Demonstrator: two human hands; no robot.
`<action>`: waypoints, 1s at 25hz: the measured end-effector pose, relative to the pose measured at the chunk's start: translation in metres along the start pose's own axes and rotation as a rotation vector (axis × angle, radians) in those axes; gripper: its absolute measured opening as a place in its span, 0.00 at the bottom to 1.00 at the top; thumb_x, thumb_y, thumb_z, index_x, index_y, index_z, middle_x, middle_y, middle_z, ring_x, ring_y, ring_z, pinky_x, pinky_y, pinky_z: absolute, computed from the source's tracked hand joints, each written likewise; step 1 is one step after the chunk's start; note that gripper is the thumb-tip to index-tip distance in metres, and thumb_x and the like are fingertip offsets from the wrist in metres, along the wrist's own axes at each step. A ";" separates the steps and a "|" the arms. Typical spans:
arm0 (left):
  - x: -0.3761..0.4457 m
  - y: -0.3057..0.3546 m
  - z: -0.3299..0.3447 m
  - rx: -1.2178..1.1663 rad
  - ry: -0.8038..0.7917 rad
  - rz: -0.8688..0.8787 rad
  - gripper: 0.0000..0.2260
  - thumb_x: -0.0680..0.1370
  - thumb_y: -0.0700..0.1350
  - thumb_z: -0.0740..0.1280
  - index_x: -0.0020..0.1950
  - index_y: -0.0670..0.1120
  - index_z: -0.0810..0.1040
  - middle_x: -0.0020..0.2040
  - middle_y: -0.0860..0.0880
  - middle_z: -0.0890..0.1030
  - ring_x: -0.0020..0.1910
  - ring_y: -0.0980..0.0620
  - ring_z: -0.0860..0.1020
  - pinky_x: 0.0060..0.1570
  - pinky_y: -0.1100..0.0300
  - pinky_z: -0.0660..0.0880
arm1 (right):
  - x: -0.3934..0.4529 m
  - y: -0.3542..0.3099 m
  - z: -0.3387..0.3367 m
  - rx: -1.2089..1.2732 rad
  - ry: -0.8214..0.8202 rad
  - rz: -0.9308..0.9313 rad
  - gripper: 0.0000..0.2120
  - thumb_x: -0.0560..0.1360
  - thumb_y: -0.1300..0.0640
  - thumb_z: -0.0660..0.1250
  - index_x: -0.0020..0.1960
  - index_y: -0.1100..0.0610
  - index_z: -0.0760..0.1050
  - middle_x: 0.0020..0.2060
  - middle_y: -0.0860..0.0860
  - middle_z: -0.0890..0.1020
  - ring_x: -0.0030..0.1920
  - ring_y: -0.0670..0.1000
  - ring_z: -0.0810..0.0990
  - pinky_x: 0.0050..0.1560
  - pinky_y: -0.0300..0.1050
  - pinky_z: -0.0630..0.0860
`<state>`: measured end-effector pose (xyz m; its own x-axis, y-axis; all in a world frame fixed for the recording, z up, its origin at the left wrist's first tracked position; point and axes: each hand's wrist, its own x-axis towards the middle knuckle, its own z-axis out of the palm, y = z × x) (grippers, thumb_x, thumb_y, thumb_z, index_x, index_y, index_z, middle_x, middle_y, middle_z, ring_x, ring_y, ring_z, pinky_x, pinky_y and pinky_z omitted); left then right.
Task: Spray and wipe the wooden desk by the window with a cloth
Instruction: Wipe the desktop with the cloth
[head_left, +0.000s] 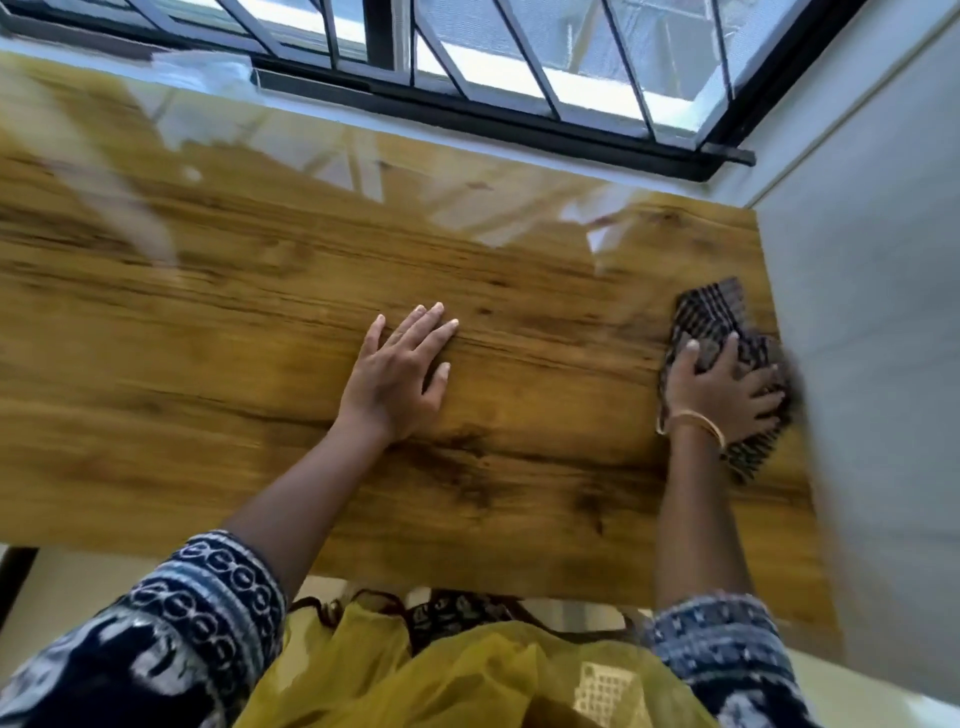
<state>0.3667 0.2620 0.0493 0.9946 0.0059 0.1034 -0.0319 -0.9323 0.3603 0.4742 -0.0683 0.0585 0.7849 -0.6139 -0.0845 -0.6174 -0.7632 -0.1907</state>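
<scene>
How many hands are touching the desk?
2. The left hand lies flat on the middle of the desk; the right hand presses the checked cloth at its right end.

- The counter (260, 332) looks to me like wood-grain laminate, glossy enough to mirror the window bars.
- The cloth (711, 317) is a woven check fabric, matt and slightly rough (dark with pale threads).
- I see a thin shiny metal bangle (698, 422).
- The window grille (524, 67) is dark painted metal.
</scene>
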 end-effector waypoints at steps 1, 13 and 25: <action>-0.001 0.001 -0.001 -0.011 0.008 0.014 0.23 0.80 0.49 0.60 0.75 0.51 0.66 0.78 0.50 0.62 0.77 0.52 0.59 0.76 0.43 0.51 | -0.017 -0.018 0.002 0.029 -0.019 0.020 0.30 0.78 0.33 0.50 0.78 0.40 0.58 0.78 0.63 0.53 0.76 0.71 0.51 0.72 0.71 0.47; -0.113 -0.090 -0.050 0.006 0.000 -0.061 0.24 0.81 0.47 0.60 0.76 0.45 0.63 0.78 0.46 0.61 0.78 0.48 0.56 0.75 0.41 0.50 | -0.246 -0.133 0.045 -0.094 -0.168 -0.883 0.29 0.75 0.28 0.51 0.74 0.33 0.62 0.78 0.52 0.59 0.75 0.62 0.58 0.71 0.62 0.57; -0.116 -0.085 -0.048 0.045 -0.014 -0.018 0.23 0.80 0.44 0.60 0.75 0.43 0.65 0.77 0.39 0.62 0.77 0.42 0.58 0.74 0.39 0.52 | -0.241 -0.031 0.018 0.070 -0.048 0.283 0.33 0.79 0.37 0.46 0.80 0.49 0.52 0.78 0.66 0.49 0.76 0.72 0.46 0.71 0.73 0.45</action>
<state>0.2494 0.3581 0.0507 0.9963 0.0178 0.0842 -0.0101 -0.9475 0.3195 0.3053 0.1071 0.0675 0.5846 -0.7888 -0.1899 -0.8083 -0.5462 -0.2199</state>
